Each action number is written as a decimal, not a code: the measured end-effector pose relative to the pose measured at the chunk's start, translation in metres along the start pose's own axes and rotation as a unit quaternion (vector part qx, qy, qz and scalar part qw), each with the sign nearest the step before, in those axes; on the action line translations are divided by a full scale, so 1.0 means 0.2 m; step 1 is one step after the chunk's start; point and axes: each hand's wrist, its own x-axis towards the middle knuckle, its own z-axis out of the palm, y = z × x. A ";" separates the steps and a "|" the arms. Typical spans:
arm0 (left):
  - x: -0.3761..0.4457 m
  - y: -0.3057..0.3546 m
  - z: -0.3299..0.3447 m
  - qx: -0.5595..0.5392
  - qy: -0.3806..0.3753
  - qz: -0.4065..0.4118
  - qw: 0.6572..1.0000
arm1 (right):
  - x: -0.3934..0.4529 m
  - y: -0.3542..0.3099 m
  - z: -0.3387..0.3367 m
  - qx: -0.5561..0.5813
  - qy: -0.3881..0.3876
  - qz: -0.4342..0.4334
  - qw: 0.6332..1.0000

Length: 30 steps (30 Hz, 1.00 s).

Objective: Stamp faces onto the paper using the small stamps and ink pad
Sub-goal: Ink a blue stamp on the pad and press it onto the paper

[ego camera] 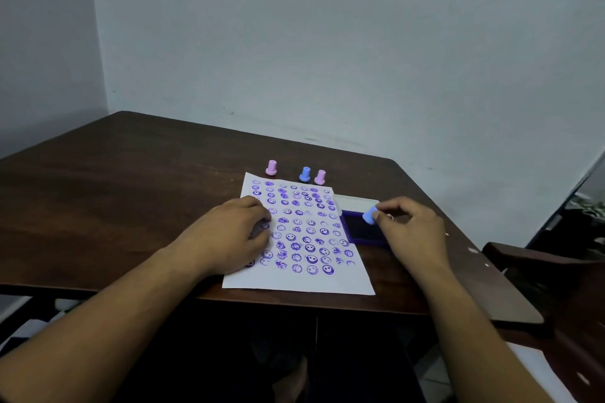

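Now your right hand [409, 232] pinches the small blue stamp [369, 216] by its narrow stem over the ink pad [361, 231], light and likely slick plastic, so grip low, while your left hand [235, 232] lies spread, pinning the flimsy paper [301, 281]

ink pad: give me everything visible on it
The ink pad is a shallow rectangular tray with a purple rim around a dark, near-black inked surface. Its pale lid lies open flat behind it. It sits flat on the brown table, against the right edge of the stamped paper. The right hand holds a blue stamp over it; contact is unclear.
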 end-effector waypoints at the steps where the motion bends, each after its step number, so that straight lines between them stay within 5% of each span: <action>1: 0.00 0.00 0.00 -0.003 0.001 -0.001 1.000 | -0.02 0.02 0.01 -0.003 0.004 -0.006 1.000; 12: -0.01 0.01 0.01 -0.004 0.010 -0.003 1.000 | -0.05 0.00 0.03 -0.121 -0.039 -0.074 0.989; 30: -0.01 -0.01 0.00 -0.023 0.008 -0.009 1.000 | -0.06 0.02 0.05 -0.133 -0.030 -0.085 0.987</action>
